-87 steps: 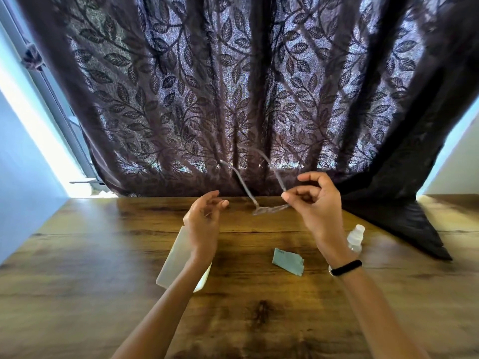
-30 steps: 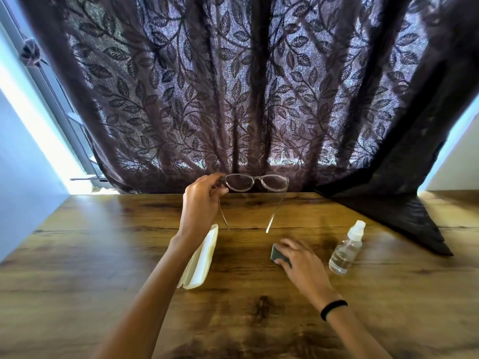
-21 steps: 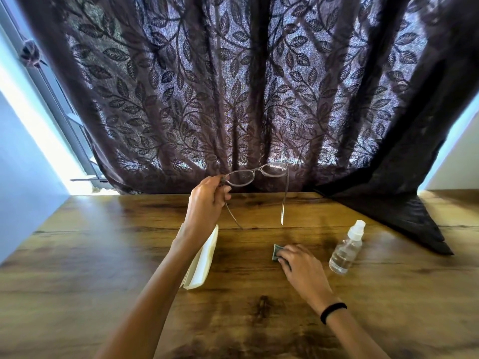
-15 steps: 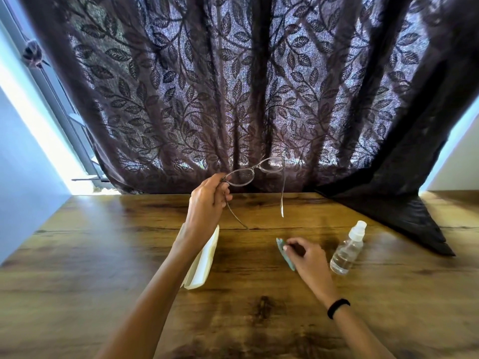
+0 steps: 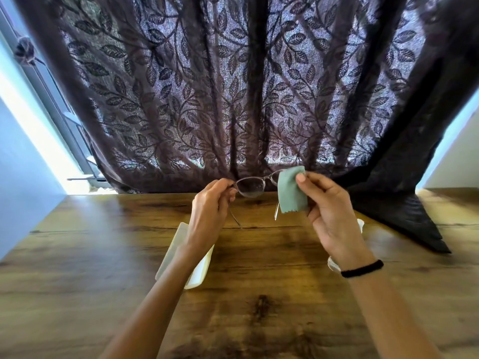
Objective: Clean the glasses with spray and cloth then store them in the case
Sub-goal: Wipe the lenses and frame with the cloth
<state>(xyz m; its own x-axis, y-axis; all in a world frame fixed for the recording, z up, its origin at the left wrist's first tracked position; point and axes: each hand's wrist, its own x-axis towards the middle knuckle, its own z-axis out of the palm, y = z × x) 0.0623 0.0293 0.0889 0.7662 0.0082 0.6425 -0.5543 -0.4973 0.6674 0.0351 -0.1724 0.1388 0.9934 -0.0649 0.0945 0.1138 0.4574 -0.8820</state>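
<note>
Left grip [image 5: 207,203] pinching glasses [image 5: 250,186] at left lens corner, holding them raised above far edge of table [image 5: 259,320]. Right grip [image 5: 329,203] pinching green cloth [image 5: 291,193] over right lens. White case [image 5: 173,250] lying mid-table under left forearm. Bottle [image 5: 360,224] mostly hiding behind right wrist.

The sheer dark plum-brown fabric curtain [image 5: 233,86] carries an all-over pattern of darker leaves on winding stems, and pale bluish light glints through the weave. The small rectangular sage-green cloth [image 5: 293,193] is plain, one flat colour. The translucent grey thin-framed glasses [image 5: 250,186] have clear lenses, with the curtain's dark tone showing through. The oblong pale cream case [image 5: 169,252] is unmarked. The broad wooden table [image 5: 259,307] is warm honey-brown, streaked with darker grain and blackish knots. A thin black band [image 5: 362,268] circles the right wrist. The flat wall [image 5: 23,190] at left is pale blue.
</note>
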